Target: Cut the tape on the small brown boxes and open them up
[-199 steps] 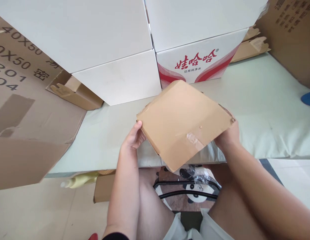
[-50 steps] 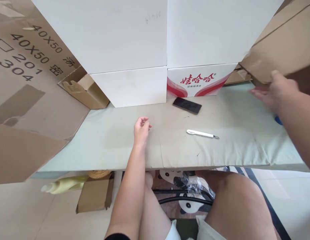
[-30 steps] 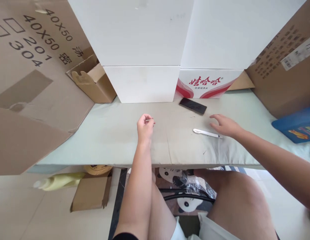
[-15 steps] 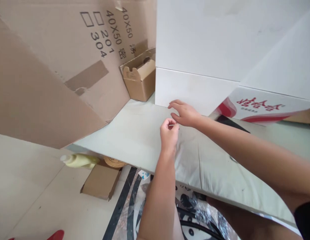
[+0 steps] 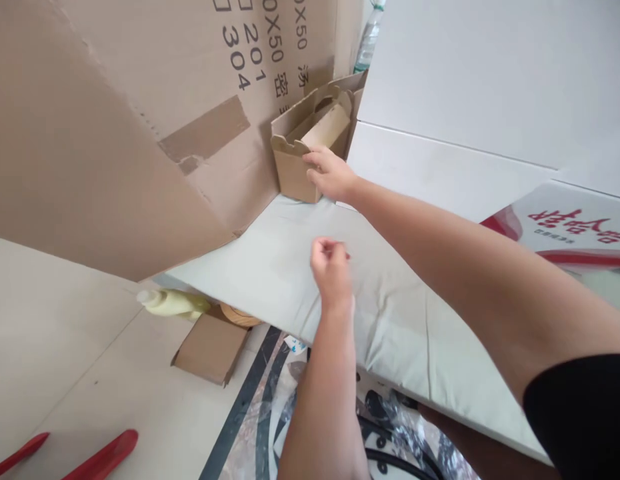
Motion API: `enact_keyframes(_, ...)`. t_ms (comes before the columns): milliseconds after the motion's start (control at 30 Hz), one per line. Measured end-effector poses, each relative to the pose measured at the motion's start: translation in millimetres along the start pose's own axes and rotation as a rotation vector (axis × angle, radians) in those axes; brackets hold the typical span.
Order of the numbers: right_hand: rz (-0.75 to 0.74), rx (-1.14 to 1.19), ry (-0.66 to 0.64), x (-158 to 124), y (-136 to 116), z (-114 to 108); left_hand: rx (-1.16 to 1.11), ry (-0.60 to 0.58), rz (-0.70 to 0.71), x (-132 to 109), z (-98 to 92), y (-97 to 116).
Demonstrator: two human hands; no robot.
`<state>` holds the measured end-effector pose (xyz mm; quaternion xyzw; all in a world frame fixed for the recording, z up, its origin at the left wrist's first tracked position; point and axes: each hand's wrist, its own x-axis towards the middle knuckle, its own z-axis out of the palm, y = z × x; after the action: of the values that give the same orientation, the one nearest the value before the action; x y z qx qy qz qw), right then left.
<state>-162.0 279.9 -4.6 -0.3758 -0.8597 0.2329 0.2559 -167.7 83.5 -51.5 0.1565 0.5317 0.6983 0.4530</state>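
My right hand [image 5: 329, 175] reaches across to the far left of the table, its fingers laid on the front rim of a small open brown cardboard box [image 5: 310, 141]. That box stands on the pale cloth-covered table [image 5: 270, 260], wedged between a big cardboard sheet and white boxes. My left hand [image 5: 331, 268] hovers over the cloth nearer to me, fingers curled in a loose pinch; whatever it pinches is too small to name.
A large printed cardboard sheet [image 5: 125, 113] leans at the left. Stacked white boxes [image 5: 470, 87] and a red-and-white printed carton [image 5: 575, 227] line the back. On the floor lie a yellowish bottle [image 5: 173, 303], a brown box [image 5: 210, 347] and red objects [image 5: 97, 457].
My right hand moved from the table's right, past the white knife, across to the small brown box at the left. The view swung left. My left hand stayed pinched.
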Motion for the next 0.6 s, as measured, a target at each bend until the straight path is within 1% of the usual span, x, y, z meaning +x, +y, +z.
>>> enact_keyframes(67, -0.036, 0.017, 0.033, -49.2, -9.5, -12.3, 0.004, 0.179, 0.127, 6.3, -15.5, 1.4)
enact_keyframes(133, -0.060, 0.055, 0.075, -111.4, -24.4, -33.0, 0.066, 0.322, 0.247, 11.7, -30.7, 3.6)
enact_keyframes(167, -0.057, 0.080, 0.099, -145.8, -33.2, -45.7, 0.094, 0.350, 0.285, 13.4, -36.6, 4.7)
enact_keyframes(233, -0.039, 0.073, 0.126, -217.8, -51.4, -72.9, 0.088, 0.360, 0.291, 14.1, -42.3, 6.9)
enact_keyframes(300, -0.021, 0.029, 0.159, -288.9, -68.0, -98.5, 0.048, 0.310, 0.254, 10.5, -38.6, 8.6)
enact_keyframes(333, -0.018, -0.004, 0.167, -321.8, -75.1, -109.3, 0.027, 0.253, 0.231, 7.2, -33.4, 9.0)
enact_keyframes(367, -0.027, -0.043, 0.168, -352.0, -81.3, -118.2, 0.013, 0.164, 0.211, 2.9, -26.6, 9.1)
enact_keyframes(433, -0.046, -0.096, 0.130, -401.5, -90.6, -129.6, 0.013, -0.091, 0.177, -8.0, -9.7, 7.7)
enact_keyframes(500, -0.074, -0.118, 0.097, -434.8, -96.1, -133.8, 0.040, -0.386, 0.154, -21.0, 8.5, 4.4)
enact_keyframes(533, -0.083, -0.125, 0.096, -446.1, -97.4, -134.0, 0.061, -0.507, 0.159, -27.8, 17.1, 2.4)
enact_keyframes(567, -0.090, -0.136, 0.106, -454.7, -97.6, -133.7, 0.087, -0.595, 0.177, -34.3, 25.1, 0.2)
enact_keyframes(600, -0.088, -0.152, 0.123, -461.4, -96.9, -133.0, 0.118, -0.644, 0.206, -40.2, 32.4, -2.1)
